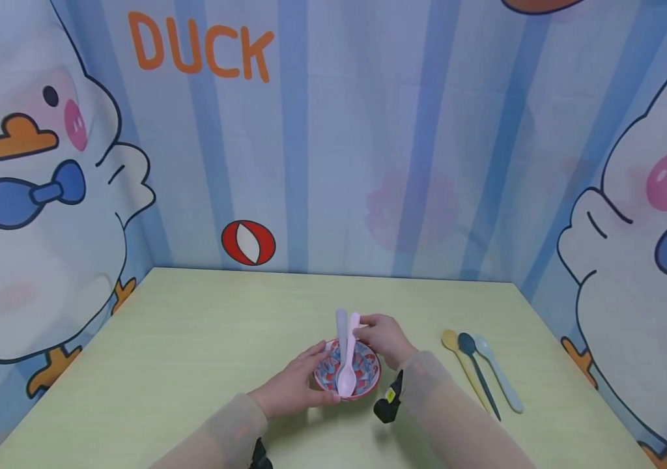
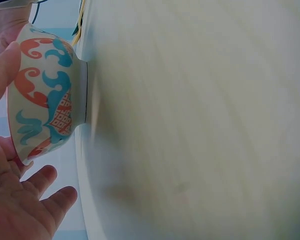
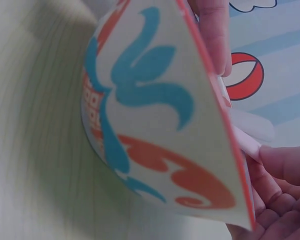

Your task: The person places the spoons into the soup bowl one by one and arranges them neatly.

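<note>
A small bowl patterned in red and blue stands near the front middle of the pale green table. A pink spoon and a paler lilac spoon lie in it, handles pointing away from me. My left hand rests against the bowl's left side, thumb at the rim and fingers fairly straight. In the left wrist view the bowl shows side-on beside the loose fingers. My right hand pinches the pink spoon's handle tip at the far rim. The right wrist view shows the bowl and a pale handle at my fingers.
Three spoons lie side by side on the table to the right of the bowl: yellow, dark blue and light grey-blue. Printed duck curtains wall in the table at the back and both sides. A black wrist mount sits on my right forearm.
</note>
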Motion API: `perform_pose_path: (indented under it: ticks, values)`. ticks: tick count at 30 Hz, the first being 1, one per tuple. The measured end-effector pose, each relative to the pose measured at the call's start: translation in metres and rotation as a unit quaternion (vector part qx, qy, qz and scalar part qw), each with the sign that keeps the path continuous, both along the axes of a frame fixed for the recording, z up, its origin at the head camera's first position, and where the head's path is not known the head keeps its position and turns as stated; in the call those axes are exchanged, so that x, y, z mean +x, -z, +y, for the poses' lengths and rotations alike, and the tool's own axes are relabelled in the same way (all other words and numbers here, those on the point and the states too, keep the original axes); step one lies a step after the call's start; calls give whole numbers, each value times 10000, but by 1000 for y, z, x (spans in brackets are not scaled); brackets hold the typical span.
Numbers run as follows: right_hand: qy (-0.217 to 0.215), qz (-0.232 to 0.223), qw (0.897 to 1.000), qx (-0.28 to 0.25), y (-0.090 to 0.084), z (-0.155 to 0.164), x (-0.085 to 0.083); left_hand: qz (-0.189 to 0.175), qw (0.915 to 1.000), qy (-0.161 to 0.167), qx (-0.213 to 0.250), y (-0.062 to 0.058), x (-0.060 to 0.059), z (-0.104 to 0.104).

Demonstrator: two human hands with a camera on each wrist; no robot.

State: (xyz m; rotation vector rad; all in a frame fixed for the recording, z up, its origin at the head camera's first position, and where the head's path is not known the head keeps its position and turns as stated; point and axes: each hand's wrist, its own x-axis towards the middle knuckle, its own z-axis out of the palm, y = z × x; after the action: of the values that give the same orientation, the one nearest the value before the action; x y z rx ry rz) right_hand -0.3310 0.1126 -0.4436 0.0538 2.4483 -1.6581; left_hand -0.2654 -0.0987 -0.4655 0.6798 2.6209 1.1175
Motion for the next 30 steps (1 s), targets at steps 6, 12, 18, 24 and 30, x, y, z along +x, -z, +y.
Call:
perform_pose_path:
  ticks: [6,12,18,24,30]
  values:
    - [49,-58,9999,91,-1,-1,3,13,10000,-9,-25,2,0,0]
    - [2,-25,9999,142,-3,3,7,25,10000,-18,-45,3,-1,1]
    - [19,128,9999,-33,-2,12,9,110,9999,-20,-48,3,-1,0]
    - [133,219,9997,-61,0,23,11,129,9999,-23,-59,4,-2,0]
    - [228,253,9994,-31,2,36,17,100,9999,-16,-96,3,0,0]
